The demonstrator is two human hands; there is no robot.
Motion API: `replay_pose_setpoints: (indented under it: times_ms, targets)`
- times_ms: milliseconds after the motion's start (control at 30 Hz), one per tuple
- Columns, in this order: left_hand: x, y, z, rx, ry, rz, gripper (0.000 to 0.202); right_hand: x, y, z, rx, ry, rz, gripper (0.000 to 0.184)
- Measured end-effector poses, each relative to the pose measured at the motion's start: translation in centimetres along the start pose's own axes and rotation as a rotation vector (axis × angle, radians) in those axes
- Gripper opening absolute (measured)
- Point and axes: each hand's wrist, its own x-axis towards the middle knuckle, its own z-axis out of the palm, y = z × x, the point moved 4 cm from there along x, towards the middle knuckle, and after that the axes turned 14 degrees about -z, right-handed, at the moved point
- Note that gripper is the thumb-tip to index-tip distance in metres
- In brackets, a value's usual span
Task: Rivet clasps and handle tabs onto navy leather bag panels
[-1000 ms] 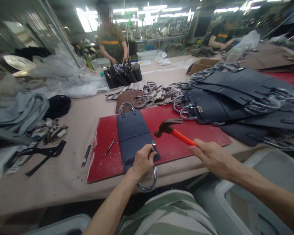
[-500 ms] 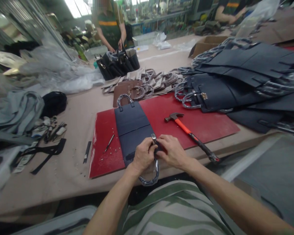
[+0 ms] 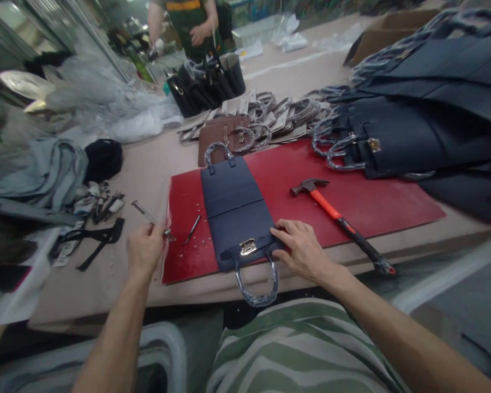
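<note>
A dark navy handbag [image 3: 239, 188] lies flat on a red board [image 3: 376, 202], its plastic-wrapped near handle [image 3: 257, 299] hanging over the table's front edge. The gold clasp [image 3: 247, 246] shows uncovered near that end. My right hand [image 3: 300, 251] grips the bag's right edge beside the clasp, fingers bent and thumb below. At the board's left edge, my left hand [image 3: 144, 251] is closed round a slim metal tool [image 3: 143, 210]; its exact kind is blurred. Between that hand and the bag lies a thin pen-like tool [image 3: 193, 229] among small bits.
A claw hammer [image 3: 331, 210] with an orange and black handle lies right of the bag. Behind are a brown bag [image 3: 219, 136] and stacked navy bags [image 3: 429, 136]. Black straps [image 3: 100, 237] lie left. Across the table a co-worker [image 3: 188, 27] stands behind black bags [image 3: 207, 82].
My left hand has left the clasp and moved left, now closed on the slim metal tool. My right hand has shifted off the clasp to the bag's edge. The view has tilted down.
</note>
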Motion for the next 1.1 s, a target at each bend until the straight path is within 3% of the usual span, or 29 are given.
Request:
replay_pose_setpoints:
  times_ms: [100, 233, 300, 400, 467, 533, 667, 767, 900, 1100]
  targets:
    - [2.7, -4.4, -2.0, 0.463, 0.052, -0.064, 0.036, 0.1, 0.0, 0.1, -0.034, 0.003, -0.026, 0.038]
    - [3.4, -7.6, -1.9, 0.641, -0.045, -0.119, 0.033, 0.6, -0.2, 0.0, -0.059, 0.014, -0.041, 0.029]
    - [2.0, -6.8, -1.7, 0.573, 0.041, -0.027, 0.035, 1.0, -0.3, -0.2, -0.074, 0.008, -0.078, 0.027]
    - [-2.9, -2.9, -0.7, 0.303, 0.157, 0.317, 0.033, 1.8, -0.6, -0.2, -0.081, -0.082, -0.173, 0.022]
    - [-7.1, 0.2, 1.2, 0.126, -0.003, 0.578, 0.025, 2.3, -0.7, -0.1, -0.101, -0.165, -0.227, 0.018]
    - [-11.0, 2.8, 3.3, 0.087, -0.151, 0.754, 0.018, 2.7, -0.9, 0.0, -0.141, -0.222, -0.284, 0.02]
    - [-14.4, 5.7, 6.6, 0.302, -0.212, 0.873, 0.013, 2.8, -1.4, 0.2, -0.192, -0.266, -0.401, 0.029]
    - [-14.8, 6.3, 7.5, 0.427, -0.213, 0.959, 0.002, 2.5, -1.3, 0.7, -0.196, -0.262, -0.436, 0.03]
    - [-15.0, 5.5, 7.2, 0.498, -0.204, 1.103, 0.015, 2.1, -0.3, 1.0, -0.083, -0.168, -0.439, 0.031]
    - [-13.1, 2.0, 5.7, 0.063, -0.218, 1.365, 0.036, 2.6, 1.0, 0.8, 0.181, -0.076, -0.481, 0.033]
